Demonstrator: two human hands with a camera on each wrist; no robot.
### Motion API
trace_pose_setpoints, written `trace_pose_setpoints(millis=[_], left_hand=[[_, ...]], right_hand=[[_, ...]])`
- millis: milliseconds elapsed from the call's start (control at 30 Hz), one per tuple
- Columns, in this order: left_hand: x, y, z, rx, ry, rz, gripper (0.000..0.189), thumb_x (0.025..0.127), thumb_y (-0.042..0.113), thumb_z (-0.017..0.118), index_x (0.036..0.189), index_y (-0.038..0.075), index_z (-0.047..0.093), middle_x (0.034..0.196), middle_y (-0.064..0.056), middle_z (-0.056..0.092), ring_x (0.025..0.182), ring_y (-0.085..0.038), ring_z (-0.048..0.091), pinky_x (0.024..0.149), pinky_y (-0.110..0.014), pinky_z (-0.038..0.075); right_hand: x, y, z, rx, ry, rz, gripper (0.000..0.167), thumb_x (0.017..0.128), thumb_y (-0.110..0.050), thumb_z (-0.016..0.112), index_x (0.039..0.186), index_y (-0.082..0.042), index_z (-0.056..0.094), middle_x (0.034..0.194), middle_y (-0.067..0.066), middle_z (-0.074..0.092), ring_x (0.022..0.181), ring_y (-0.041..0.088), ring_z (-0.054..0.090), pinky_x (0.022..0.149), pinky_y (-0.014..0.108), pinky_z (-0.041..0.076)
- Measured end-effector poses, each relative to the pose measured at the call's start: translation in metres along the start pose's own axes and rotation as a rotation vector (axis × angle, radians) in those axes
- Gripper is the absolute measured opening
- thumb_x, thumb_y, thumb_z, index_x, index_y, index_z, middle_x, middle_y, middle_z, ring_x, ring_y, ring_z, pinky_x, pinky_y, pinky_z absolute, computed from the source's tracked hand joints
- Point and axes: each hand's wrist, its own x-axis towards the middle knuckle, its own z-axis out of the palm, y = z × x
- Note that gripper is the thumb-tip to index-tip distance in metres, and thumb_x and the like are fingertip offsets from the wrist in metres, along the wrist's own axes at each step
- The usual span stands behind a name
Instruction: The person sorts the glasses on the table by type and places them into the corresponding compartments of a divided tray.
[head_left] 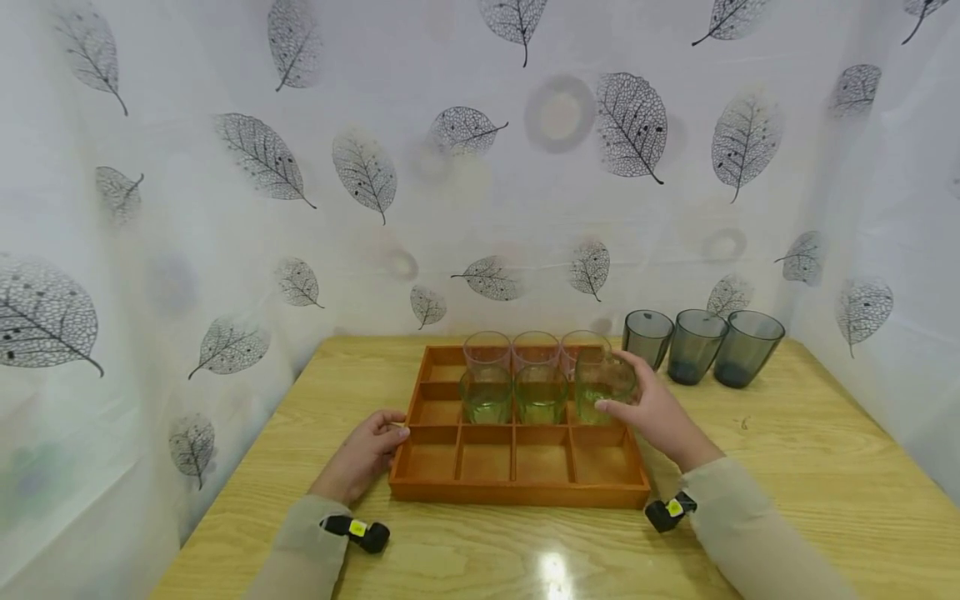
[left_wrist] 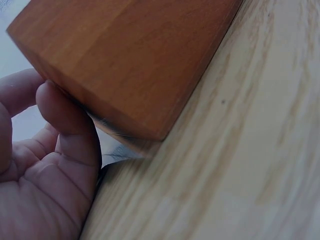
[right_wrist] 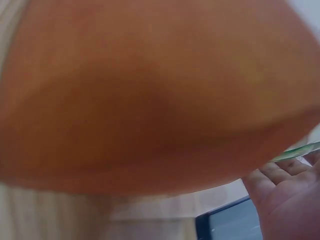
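Note:
A brown wooden compartment tray (head_left: pixel 517 493) lies on the table. My left hand (head_left: pixel 365 454) holds its left edge, the fingertips right at the rim; in the left wrist view the fingers (left_wrist: pixel 67 107) bend against the wooden wall. At the tray's right side, my right hand (head_left: pixel 660 417) grips a clear greenish glass (head_left: pixel 604 379) between thumb and fingers, over the middle row. Two similar green glasses (head_left: pixel 487 400) (head_left: pixel 541 400) stand upright to its left in that row. Behind them, three clear pinkish glasses (head_left: pixel 487 346) occupy the back row. The tray wall largely fills the right wrist view.
Three dark grey glasses (head_left: pixel 647 333) (head_left: pixel 693 350) (head_left: pixel 746 350) stand in a row at the back right of the wooden table (head_left: pixel 810 467). A white leaf-patterned curtain (head_left: pixel 465 208) hangs behind and along the sides.

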Motion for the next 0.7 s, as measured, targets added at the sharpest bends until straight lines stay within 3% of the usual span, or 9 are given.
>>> trace_pose_setpoints(millis=[200,533,700], left_hand=[[0.0,0.001,0.001,0.003,0.014,-0.01,0.042,0.103,0.017,0.061,0.138,0.0,0.043,0.107,-0.011,0.056,0.081,-0.017,0.052,0.067,-0.027,0.047],[-0.001,0.001,0.002,-0.004,0.021,-0.022,0.041,0.103,0.016,0.061,0.137,0.0,0.045,0.105,-0.011,0.057,0.081,-0.018,0.054,0.067,-0.028,0.048],[-0.001,0.002,0.002,-0.004,0.018,-0.018,0.041,0.103,0.016,0.06,0.137,0.0,0.044,0.105,-0.011,0.058,0.081,-0.018,0.054,0.066,-0.028,0.048]], right_hand=[[-0.001,0.009,0.005,0.004,-0.001,-0.014,0.098,0.089,-0.041,0.078,0.162,-0.014,0.018,0.161,0.02,0.024,0.145,0.046,0.025,0.112,0.066,0.023],[0.001,0.021,0.011,-0.037,0.004,-0.042,0.1,0.088,-0.038,0.08,0.162,-0.012,0.017,0.158,0.017,0.033,0.146,0.041,0.026,0.115,0.061,0.021],[0.0,0.022,0.011,-0.067,0.014,-0.045,0.102,0.087,-0.04,0.08,0.162,-0.012,0.017,0.161,0.019,0.027,0.147,0.043,0.025,0.114,0.06,0.023]])
